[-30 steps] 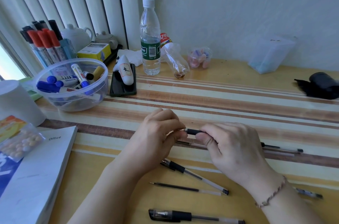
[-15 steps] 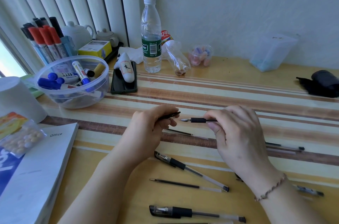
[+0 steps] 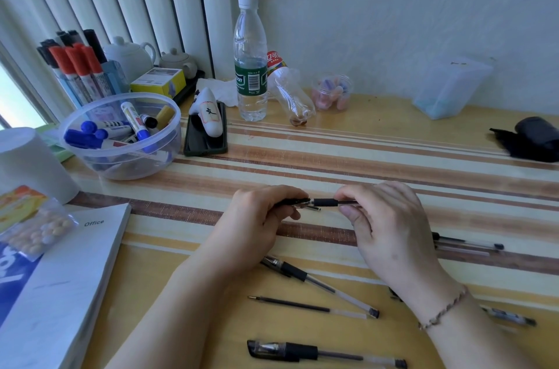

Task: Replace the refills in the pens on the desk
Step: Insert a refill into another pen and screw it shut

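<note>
Striped wooden table [image 3: 393, 157]. Resting on it: a clear bowl [image 3: 121, 138] of markers, a water bottle [image 3: 250, 66], a phone [image 3: 205, 138], a book [image 3: 60, 278] at the left edge, and, nearest the viewer, three pens [image 3: 317, 281] [image 3: 326, 353] [image 3: 469, 243] and a loose refill [image 3: 302, 305].

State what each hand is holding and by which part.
The right hand pinches the pen by its barrel, just behind the black grip. The left hand holds a dark cap at the pen's tip.
</note>
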Motion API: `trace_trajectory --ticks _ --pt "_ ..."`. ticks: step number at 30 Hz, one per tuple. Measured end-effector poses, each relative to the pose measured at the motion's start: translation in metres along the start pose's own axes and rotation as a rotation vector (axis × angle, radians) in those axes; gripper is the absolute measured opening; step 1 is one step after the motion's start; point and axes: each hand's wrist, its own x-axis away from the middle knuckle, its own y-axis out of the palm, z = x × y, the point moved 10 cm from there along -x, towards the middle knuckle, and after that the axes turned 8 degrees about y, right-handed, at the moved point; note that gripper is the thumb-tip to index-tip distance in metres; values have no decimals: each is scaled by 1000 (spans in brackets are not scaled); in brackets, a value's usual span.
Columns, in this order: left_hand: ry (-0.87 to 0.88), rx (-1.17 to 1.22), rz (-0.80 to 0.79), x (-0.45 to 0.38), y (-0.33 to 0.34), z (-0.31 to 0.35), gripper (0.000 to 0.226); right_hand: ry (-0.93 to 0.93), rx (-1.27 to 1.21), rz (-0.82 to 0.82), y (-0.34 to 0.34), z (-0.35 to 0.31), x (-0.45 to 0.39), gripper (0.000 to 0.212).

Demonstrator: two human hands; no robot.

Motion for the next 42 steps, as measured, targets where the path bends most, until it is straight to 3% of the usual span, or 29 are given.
trace_trajectory --ticks 4,9,16,21,24,27,35,42 --pt "71 19 -43 0 6 12 39 -46 -28 -80 7 -9 2 24" --pt "109 26 31 0 2 19 45 -22 -85 -86 2 -11 -1 30" --pt "148 49 75 2 -1 24 39 76 -178 -213 6 -5 -2 28" --pt "14 -40 92 2 -14 10 49 190 -200 -267 4 7 -6 32" --pt "-193 -205 182 8 -33 -18 42 278 -175 -287 6 18 -12 32" --pt "-365 -293 155 16 -36 -41 38 319 -133 -346 19 27 -16 27" --pt "-409 -299 120 18 -31 -45 33 338 -132 -318 42 13 -39 18" --pt "-412 -307 109 18 -29 -45 31 287 -98 -389 64 2 -32 12"
